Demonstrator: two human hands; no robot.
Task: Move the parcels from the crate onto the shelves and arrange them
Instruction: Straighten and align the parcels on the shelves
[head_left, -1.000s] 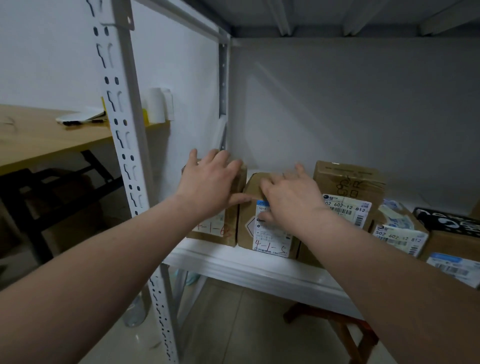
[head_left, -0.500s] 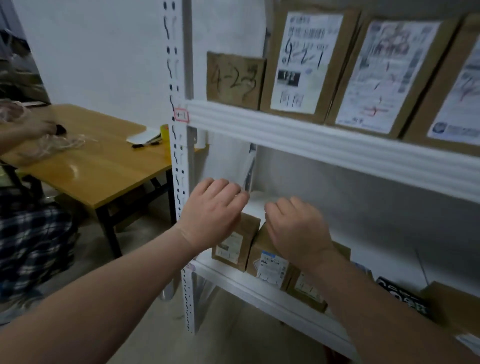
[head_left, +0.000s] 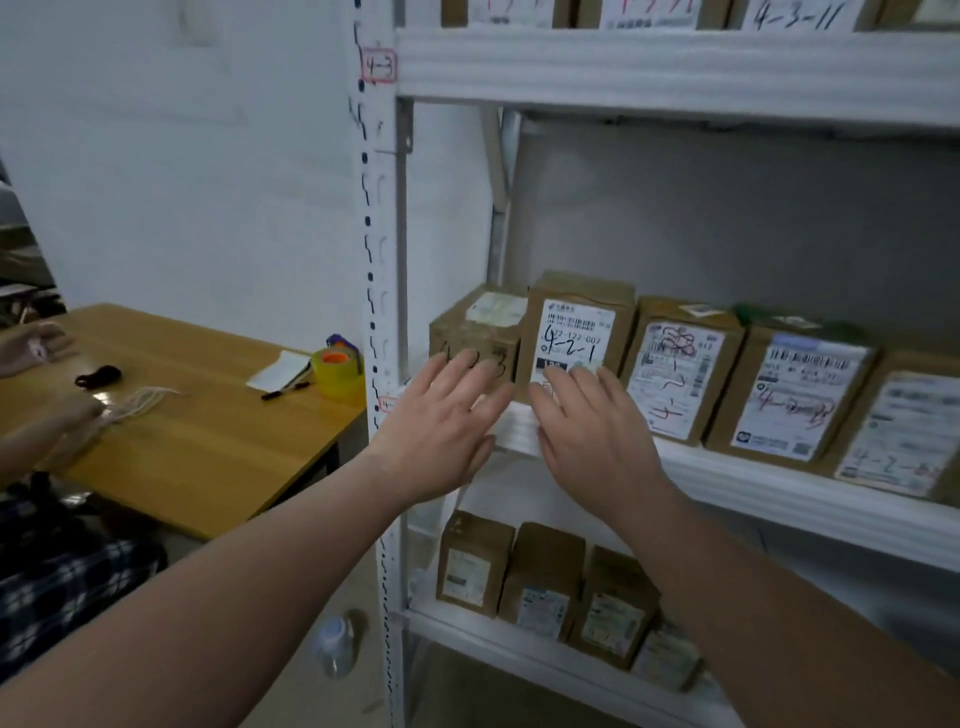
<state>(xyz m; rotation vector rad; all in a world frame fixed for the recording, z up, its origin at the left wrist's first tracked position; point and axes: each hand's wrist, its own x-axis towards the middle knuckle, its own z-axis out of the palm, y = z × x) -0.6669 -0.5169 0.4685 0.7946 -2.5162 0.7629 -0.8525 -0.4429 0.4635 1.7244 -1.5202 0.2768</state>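
Post tag, upper centre, is marked "4-3"; a top-shelf label is read as "4-3-11". At frame centre, on the mid shelf, the 4-2-3 parcel and the 4-2-1 parcel are stood with writing faced outward; the latter's long axis is vertical. Vs 0.5 s ago, both hands are raised from the bottom-row parcels to the mid-shelf edge. L hand and R hand are held flat, fingers straight, nothing gripped.

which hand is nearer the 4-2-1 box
Right. The right hand is at the lower label of the 4-2-1 box; the left hand fronts the smaller box beside it.
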